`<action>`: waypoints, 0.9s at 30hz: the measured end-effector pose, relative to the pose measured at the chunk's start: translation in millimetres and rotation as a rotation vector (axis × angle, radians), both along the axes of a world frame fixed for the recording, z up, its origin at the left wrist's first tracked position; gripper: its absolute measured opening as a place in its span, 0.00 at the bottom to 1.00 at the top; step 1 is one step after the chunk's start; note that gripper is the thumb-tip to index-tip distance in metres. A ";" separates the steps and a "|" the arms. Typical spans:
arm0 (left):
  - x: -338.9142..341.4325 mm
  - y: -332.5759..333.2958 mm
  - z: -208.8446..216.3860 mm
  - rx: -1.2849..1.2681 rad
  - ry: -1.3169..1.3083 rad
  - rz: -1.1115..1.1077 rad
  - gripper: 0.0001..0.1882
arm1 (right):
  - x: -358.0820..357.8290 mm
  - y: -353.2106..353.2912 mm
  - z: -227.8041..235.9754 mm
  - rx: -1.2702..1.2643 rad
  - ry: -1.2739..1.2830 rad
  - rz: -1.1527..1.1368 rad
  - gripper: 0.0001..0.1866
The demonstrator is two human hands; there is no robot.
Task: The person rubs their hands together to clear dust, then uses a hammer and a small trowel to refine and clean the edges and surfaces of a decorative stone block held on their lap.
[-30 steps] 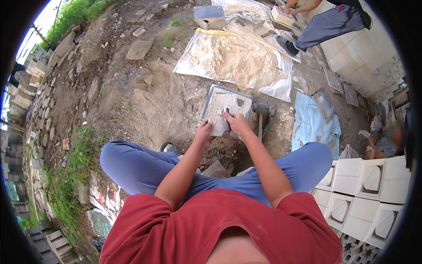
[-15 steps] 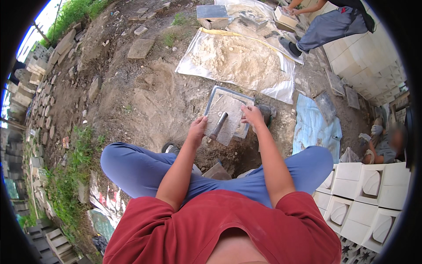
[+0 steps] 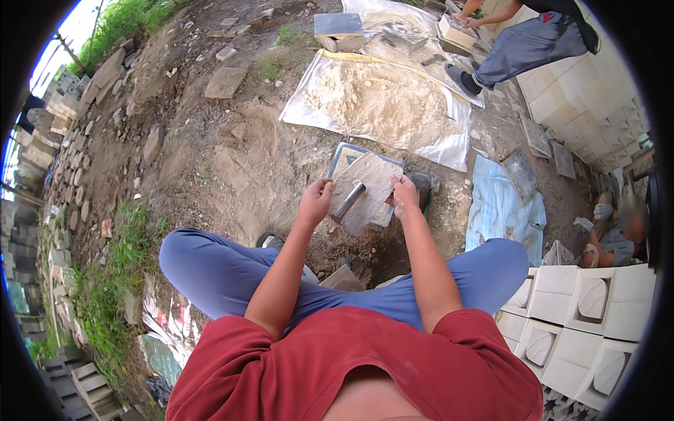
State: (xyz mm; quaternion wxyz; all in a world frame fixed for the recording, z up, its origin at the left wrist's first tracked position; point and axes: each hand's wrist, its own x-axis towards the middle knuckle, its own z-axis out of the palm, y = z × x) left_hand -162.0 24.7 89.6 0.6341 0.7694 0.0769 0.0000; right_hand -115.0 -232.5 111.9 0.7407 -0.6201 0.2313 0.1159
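Observation:
Between my hands is a dusty, pale, squarish plate (image 3: 372,184) with a dark metal tube handle (image 3: 349,200) standing out of its face. My left hand (image 3: 316,201) is closed, its fingertips pinched at the plate's left edge. On the opposite edge, the thumb and fingers of my right hand (image 3: 405,196) grip the plate. Beneath it lies a grey-rimmed rectangular mould or tray (image 3: 342,156), mostly covered by the plate, so its inside is largely hidden. A dark, rounded object (image 3: 425,184) sits just right of my right hand.
Ahead, a white sheet (image 3: 298,105) bears a heap of pale powder (image 3: 393,102). A blue sheet (image 3: 488,203) lies to the right, near stacked pale blocks (image 3: 554,298). One person (image 3: 537,45) works at far right; another (image 3: 618,235) is at the right edge.
The plate has turned clockwise between my hands, uncovering more of the mould's upper left corner. My right hand has shifted slightly down along its edge; my left has moved slightly up and left.

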 end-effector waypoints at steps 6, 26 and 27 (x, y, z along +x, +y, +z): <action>-23.5 -47.0 118.3 0.509 -0.413 -0.152 0.13 | 2.7 -31.9 -17.0 0.002 -0.058 -0.120 0.10; 2.5 -30.1 70.9 0.520 0.039 -0.143 0.30 | 19.0 -18.2 -43.9 -0.269 -0.261 0.109 0.13; -4.2 -13.9 71.0 0.564 0.091 -0.096 0.30 | 14.8 -0.5 -25.4 -0.152 -0.126 0.196 0.15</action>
